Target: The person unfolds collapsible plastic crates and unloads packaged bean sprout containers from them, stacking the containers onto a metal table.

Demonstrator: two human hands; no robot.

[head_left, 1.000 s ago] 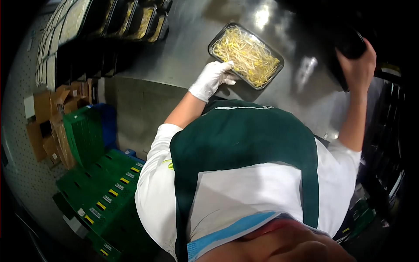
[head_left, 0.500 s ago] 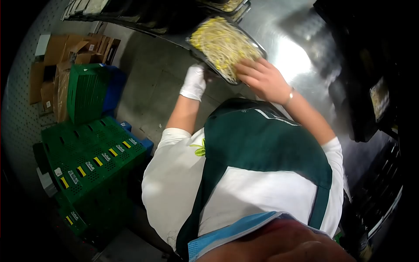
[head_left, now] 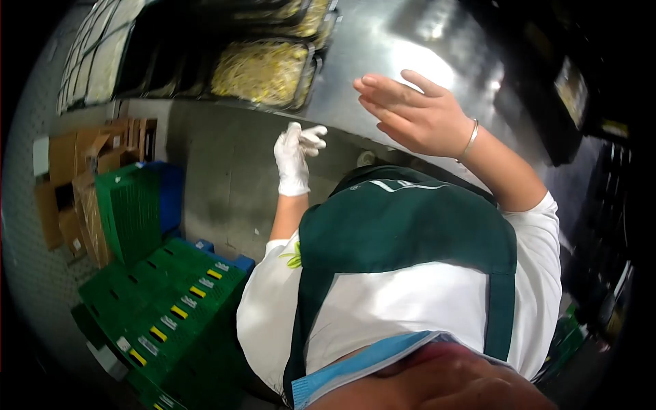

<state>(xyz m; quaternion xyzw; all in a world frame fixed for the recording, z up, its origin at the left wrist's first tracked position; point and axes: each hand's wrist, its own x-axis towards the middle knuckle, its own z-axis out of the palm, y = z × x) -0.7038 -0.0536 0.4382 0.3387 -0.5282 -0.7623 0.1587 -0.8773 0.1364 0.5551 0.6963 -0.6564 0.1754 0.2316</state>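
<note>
A black tray of bean sprouts (head_left: 261, 74), yellow-headed with pale stems, sits near the table's front edge at upper left of centre. Just below it is my left hand (head_left: 298, 152) in a white glove, fingers apart and holding nothing. My right hand (head_left: 420, 113), bare with a bracelet at the wrist, hovers over the shiny metal table (head_left: 355, 75). Its fingers are stretched out and it holds nothing. Another tray of sprouts (head_left: 314, 19) lies behind the first one.
Dark empty-looking trays (head_left: 160, 65) stand left of the sprouts. Green plastic crates (head_left: 171, 301) are stacked at lower left, with cardboard boxes (head_left: 65, 160) beyond them. Dark equipment (head_left: 547, 82) lines the right side, holding a pale pack (head_left: 570, 92).
The tray of sprouts was held in my left hand with my right hand on the sprouts. Now it rests on the table further left, and both hands have let go.
</note>
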